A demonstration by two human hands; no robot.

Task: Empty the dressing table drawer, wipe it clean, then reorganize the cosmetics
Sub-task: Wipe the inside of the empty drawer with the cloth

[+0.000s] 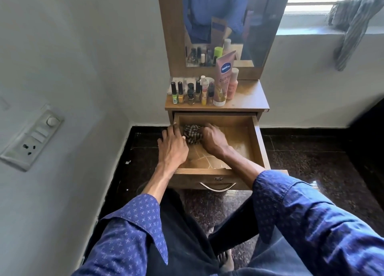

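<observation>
The drawer (257, 142) stands pulled out toward me, its long axis running left to right, its metal handle (217, 187) on the front panel facing me. Its wooden floor shows bare on the right half. A checked cloth (191, 133), bunched into a wad, lies at the drawer's left rear area. My right hand (213, 139) is closed over the cloth's right side, fingers curled down onto it, pressing it to the drawer floor. My left hand (173, 144) rests along the drawer's left wall, fingers fairly straight and pointing away from me, fingertips at the wall's far end; the thumb side touches the cloth's left edge. On the tabletop (247, 101) above, nail polish bottles (188, 93) stand upright at the left, a pink Vaseline tube (222, 78) standing on its cap just beside them. A mirror (220, 24) rises behind.
</observation>
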